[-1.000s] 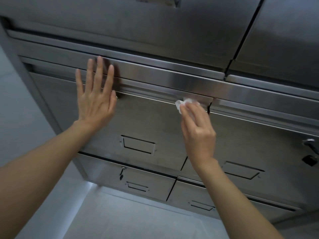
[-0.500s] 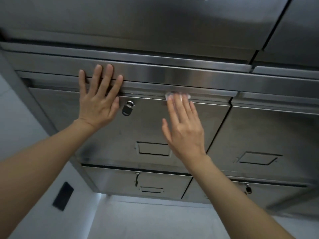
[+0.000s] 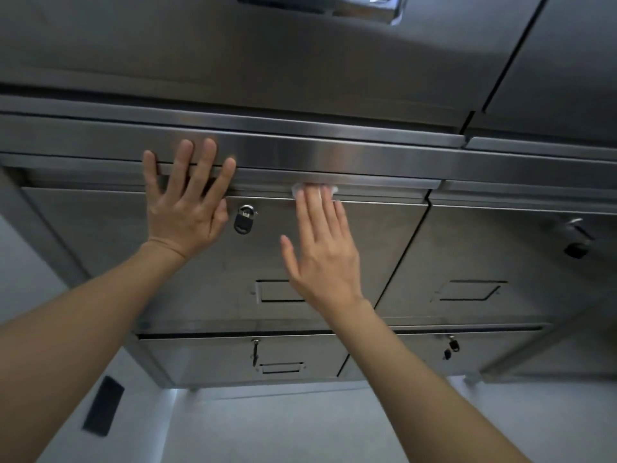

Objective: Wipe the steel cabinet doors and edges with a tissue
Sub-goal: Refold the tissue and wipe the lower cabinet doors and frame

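A steel cabinet door fills the middle of the head view, with a bright horizontal steel edge above it. My right hand lies flat with straight fingers, pressing a crumpled white tissue under its fingertips against the door's top lip. My left hand rests flat with spread fingers on the same door's upper left, fingertips over the lip. A small black padlock hangs between the two hands.
A second door with its own padlock is on the right. Lower drawers with keys and label holders sit below. Larger doors with a chrome handle are above. A dark plate is on the wall lower left.
My right hand has slid the tissue leftward along the door's top lip, from the door's right corner toward the padlock. The left hand stayed pressed on the door; the camera shifted.
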